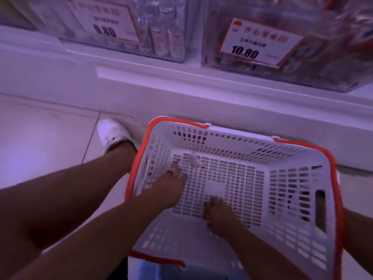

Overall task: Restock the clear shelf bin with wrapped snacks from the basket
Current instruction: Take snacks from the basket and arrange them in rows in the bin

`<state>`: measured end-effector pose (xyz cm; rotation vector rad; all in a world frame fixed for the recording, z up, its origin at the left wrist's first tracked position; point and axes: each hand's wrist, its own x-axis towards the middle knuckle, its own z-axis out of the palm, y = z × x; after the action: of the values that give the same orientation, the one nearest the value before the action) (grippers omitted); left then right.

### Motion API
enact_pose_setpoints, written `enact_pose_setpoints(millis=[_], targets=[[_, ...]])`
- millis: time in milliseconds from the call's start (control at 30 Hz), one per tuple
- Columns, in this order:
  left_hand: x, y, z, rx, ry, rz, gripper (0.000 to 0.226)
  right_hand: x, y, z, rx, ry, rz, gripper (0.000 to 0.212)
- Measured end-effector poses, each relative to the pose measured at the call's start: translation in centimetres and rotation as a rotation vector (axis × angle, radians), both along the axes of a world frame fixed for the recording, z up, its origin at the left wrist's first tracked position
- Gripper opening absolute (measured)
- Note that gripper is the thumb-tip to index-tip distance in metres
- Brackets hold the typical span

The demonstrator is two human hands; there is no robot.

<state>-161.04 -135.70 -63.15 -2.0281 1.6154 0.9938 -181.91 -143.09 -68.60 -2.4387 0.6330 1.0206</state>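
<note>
A white slotted basket (290, 199) with an orange rim stands on the floor below the shelf. Both my hands are inside it. My left hand (171, 184) stretches toward the basket's far left corner, its fingertips at a small wrapped snack (174, 163). A second clear-wrapped snack (194, 159) lies just beyond it. My right hand (218, 214) rests on the basket floor with its fingers bent downward; blur hides whether it holds anything. Above, a clear shelf bin (314, 63) with a 10.80 price tag (256, 44) holds red wrapped snacks.
Another clear bin (161, 27) with an 8.80 tag (105, 21) sits to the left on the white shelf ledge (181, 85). My leg and white shoe (112, 132) are left of the basket on the tiled floor. Something blue (161, 271) lies under the basket's near edge.
</note>
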Motion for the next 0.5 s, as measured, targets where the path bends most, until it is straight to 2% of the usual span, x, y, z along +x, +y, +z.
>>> enact_pose_setpoints(millis=[100, 133, 233, 267, 333, 433, 467, 500], targets=[[-0.1, -3.4, -2.7, -0.198, -0.061, -0.013, 0.072, -2.0, 0.1, -1.4, -0.01, -0.16, -0.017, 0.016], [0.1, -4.0, -3.5, -0.199, -0.102, 0.018, 0.07, -2.6, -0.4, -1.8, -0.002, -0.173, -0.056, 0.015], [0.6, -4.4, -5.5, -0.161, -0.24, 0.054, 0.067, -4.0, -2.2, -2.8, -0.024, -0.063, -0.148, 0.029], [0.5, -4.1, -5.5, -0.142, -0.283, 0.056, 0.061, -3.8, -2.9, -3.0, -0.005, -0.064, -0.223, 0.026], [0.0, -3.5, -5.7, -0.151, -0.317, 0.076, 0.05, -1.3, -3.9, -2.4, 0.105, -0.203, -0.531, 0.011], [-0.3, -2.8, -6.4, -0.124, -0.227, 0.154, 0.052, 4.9, -5.3, -1.6, 0.531, -0.481, -1.28, 0.024], [-0.2, -2.6, -6.9, -0.134, -0.217, 0.197, 0.052, 7.0, -5.7, -1.5, 0.684, -0.454, -1.537, 0.02], [0.2, -2.6, -7.3, -0.124, -0.18, 0.283, 0.049, 9.6, -6.2, -1.8, 0.774, -0.393, -1.679, 0.013]])
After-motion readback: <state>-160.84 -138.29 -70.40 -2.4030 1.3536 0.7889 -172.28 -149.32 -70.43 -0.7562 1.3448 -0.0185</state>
